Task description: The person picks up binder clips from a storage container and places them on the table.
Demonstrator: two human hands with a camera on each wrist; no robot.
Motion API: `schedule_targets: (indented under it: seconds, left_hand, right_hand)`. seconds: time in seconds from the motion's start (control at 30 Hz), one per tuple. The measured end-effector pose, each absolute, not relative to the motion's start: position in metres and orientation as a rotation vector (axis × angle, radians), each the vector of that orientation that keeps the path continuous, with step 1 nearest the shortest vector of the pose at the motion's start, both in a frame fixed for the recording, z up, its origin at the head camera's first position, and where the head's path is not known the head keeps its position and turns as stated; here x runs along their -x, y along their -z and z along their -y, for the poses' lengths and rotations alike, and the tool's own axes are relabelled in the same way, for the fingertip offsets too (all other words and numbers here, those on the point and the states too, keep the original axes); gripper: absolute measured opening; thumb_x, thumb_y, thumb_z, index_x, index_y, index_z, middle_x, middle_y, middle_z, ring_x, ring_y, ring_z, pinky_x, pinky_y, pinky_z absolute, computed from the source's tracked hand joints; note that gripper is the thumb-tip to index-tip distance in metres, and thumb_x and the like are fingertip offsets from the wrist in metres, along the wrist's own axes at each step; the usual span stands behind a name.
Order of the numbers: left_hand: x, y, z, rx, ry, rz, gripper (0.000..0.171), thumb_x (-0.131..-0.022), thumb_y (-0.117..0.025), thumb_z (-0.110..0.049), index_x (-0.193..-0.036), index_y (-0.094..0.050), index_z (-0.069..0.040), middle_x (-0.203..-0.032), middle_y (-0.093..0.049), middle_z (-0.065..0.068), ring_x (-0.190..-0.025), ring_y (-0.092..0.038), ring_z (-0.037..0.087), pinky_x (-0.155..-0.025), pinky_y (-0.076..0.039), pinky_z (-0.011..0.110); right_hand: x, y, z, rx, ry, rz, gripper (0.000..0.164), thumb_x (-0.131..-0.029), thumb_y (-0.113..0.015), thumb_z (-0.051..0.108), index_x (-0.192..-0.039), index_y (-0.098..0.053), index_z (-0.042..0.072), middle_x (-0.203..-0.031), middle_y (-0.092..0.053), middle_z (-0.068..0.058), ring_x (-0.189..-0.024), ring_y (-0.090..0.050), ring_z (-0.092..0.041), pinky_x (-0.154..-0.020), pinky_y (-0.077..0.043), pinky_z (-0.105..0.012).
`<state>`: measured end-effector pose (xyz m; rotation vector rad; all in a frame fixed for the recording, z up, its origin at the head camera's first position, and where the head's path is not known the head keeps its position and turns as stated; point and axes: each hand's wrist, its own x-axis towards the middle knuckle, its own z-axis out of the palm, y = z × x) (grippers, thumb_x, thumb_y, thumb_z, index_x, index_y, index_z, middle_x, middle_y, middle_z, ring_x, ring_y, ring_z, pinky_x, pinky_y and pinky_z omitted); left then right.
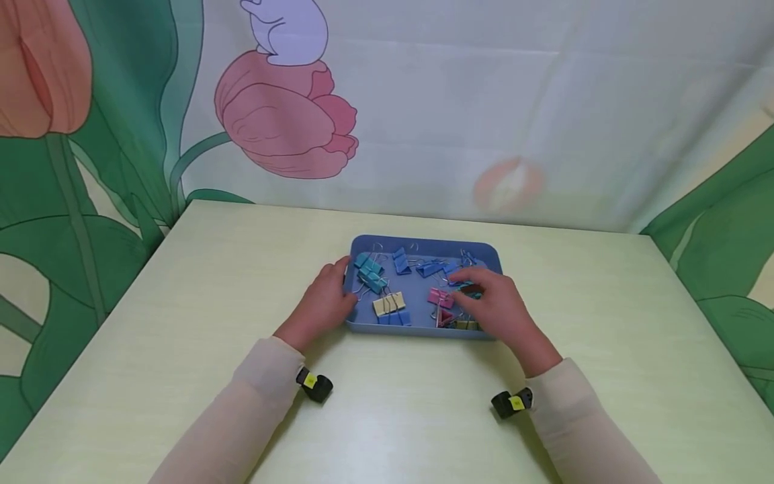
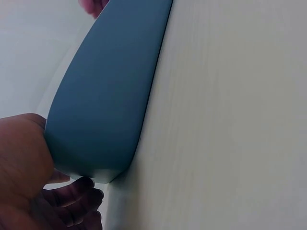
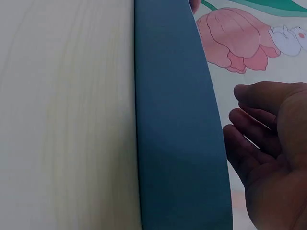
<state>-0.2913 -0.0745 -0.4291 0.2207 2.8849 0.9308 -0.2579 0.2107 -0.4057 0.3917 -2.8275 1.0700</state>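
Note:
A shallow blue tray (image 1: 417,327) holds several binder clips and sits on the table. My left hand (image 1: 323,296) grips its left end, the thumb over the rim and the other fingers along the outside. Over the right part of the tray hovers my right hand (image 1: 498,306), its fingers bent and apart from the thumb, with nothing between them in the right wrist view. Below its fingertips lie a pink binder clip (image 1: 441,298) and a teal one partly covered by the hand. Nearer the left hand are a teal binder clip (image 1: 371,279) and a yellow binder clip (image 1: 389,304).
Along the tray's far side lie blue binder clips (image 1: 401,261). A dark red clip (image 1: 445,317) and an olive clip (image 1: 466,325) are by the near wall. Behind the pale table (image 1: 387,403) hangs a curtain (image 1: 423,121) printed with flowers.

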Motion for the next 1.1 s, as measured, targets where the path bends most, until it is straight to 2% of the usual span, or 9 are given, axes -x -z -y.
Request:
schedule_targets:
  seconds: [0.2, 0.4, 0.53, 0.63, 0.87, 1.1]
  left_hand:
    - [0.29, 0.429, 0.074, -0.236, -0.93, -2.884, 0.066, -0.085, -0.053, -0.018, -0.143, -0.021, -0.008, -0.126, -0.043, 0.015, -0.103, -0.049, 0.024, -0.094, -0.042, 0.041]
    - [0.289, 0.427, 0.074, -0.239, -0.923, -2.888, 0.066, -0.086, -0.053, -0.018, -0.143, -0.021, -0.008, -0.128, -0.042, 0.016, -0.105, -0.048, 0.024, -0.097, -0.041, 0.041]
    - [0.289, 0.426, 0.074, -0.233, -0.914, -2.887, 0.066, -0.086, -0.052, -0.018, -0.143, -0.021, -0.008, -0.129, -0.041, 0.016, -0.107, -0.048, 0.024, -0.098, -0.04, 0.041]
    - [0.289, 0.426, 0.075, -0.224, -0.911, -2.88, 0.066, -0.086, -0.052, -0.018, -0.143, -0.02, -0.008, -0.13, -0.041, 0.016, -0.108, -0.048, 0.024, -0.098, -0.04, 0.041]
    - [0.29, 0.426, 0.074, -0.209, -0.919, -2.87, 0.067, -0.086, -0.053, -0.019, -0.144, -0.02, -0.009, -0.131, -0.04, 0.015, -0.109, -0.048, 0.025, -0.099, -0.04, 0.042]
    - [0.29, 0.426, 0.074, -0.212, -0.93, -2.862, 0.067, -0.086, -0.053, -0.019, -0.144, -0.02, -0.009, -0.132, -0.039, 0.016, -0.11, -0.047, 0.025, -0.099, -0.04, 0.042]
  right_hand:
    - [0.259, 0.406, -0.2, -0.472, -1.038, 2.896, 0.027, -0.083, -0.065, 0.028, -0.109, -0.065, 0.019, -0.11, -0.064, 0.001, -0.088, -0.064, -0.016, -0.071, -0.052, -0.03]
    - [0.263, 0.407, -0.194, -0.49, -1.025, 2.921, 0.02, -0.083, -0.063, 0.031, -0.097, -0.069, 0.018, -0.092, -0.066, 0.007, -0.072, -0.064, -0.004, -0.064, -0.05, -0.026]
    - [0.266, 0.408, -0.191, -0.499, -1.025, 2.971, 0.017, -0.083, -0.064, 0.03, -0.094, -0.069, 0.018, -0.085, -0.066, 0.007, -0.065, -0.063, -0.001, -0.066, -0.05, -0.026]
    - [0.268, 0.408, -0.189, -0.497, -0.976, 3.0, 0.016, -0.083, -0.064, 0.029, -0.092, -0.07, 0.017, -0.083, -0.067, 0.007, -0.065, -0.063, -0.002, -0.067, -0.05, -0.026]
    - [0.27, 0.408, -0.184, -0.45, -0.819, 2.996, 0.018, -0.084, -0.062, 0.029, -0.095, -0.071, 0.018, -0.087, -0.068, 0.007, -0.078, -0.061, -0.007, -0.069, -0.05, -0.028]
    - [0.273, 0.412, -0.181, -0.507, -0.743, 2.963, 0.017, -0.085, -0.062, 0.026, -0.093, -0.071, 0.015, -0.085, -0.068, 0.005, -0.074, -0.06, -0.007, -0.066, -0.05, -0.027]
